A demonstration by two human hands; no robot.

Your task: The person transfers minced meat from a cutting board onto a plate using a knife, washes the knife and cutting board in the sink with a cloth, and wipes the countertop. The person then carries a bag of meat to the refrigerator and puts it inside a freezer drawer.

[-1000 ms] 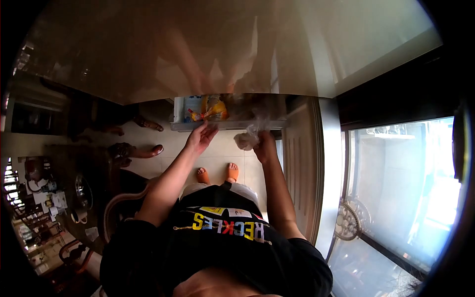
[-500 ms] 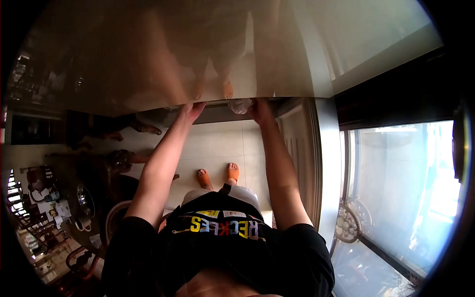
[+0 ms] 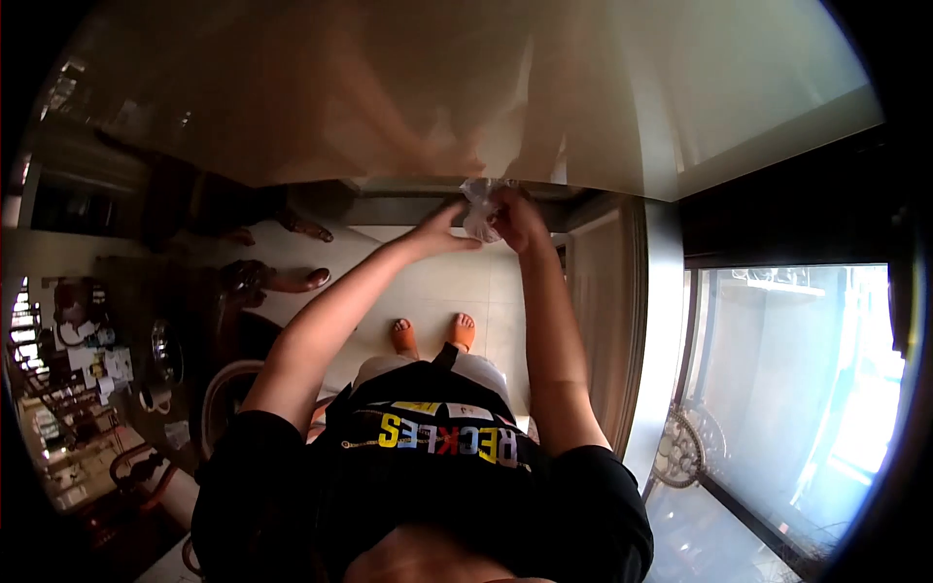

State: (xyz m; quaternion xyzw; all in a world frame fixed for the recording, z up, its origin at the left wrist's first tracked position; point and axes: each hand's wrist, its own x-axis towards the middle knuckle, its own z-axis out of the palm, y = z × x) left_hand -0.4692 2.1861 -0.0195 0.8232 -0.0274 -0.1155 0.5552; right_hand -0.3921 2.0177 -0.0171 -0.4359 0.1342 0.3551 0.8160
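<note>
A crumpled, see-through plastic bag (image 3: 478,225) hangs just in front of the edge of a glossy beige surface (image 3: 389,146). My right hand (image 3: 518,220) is closed around the right side of the bag, its fingers partly hidden by it. On the other side, my left hand (image 3: 442,234) is open, thumb and fingers apart. Its fingertips come close to the bag; whether they touch it I cannot tell. What the bag holds, if anything, cannot be made out.
Below are my feet in orange slippers (image 3: 463,333) on pale floor tiles (image 3: 369,301). Dark carved wooden furniture (image 3: 292,280) stands at left, with a chair (image 3: 219,398) nearer me. A panelled wooden frame (image 3: 607,291) and a bright window (image 3: 777,340) are at right.
My left hand has left the surface's edge and moved right, towards the bag. My right hand has drawn the bag slightly out from the edge, towards me.
</note>
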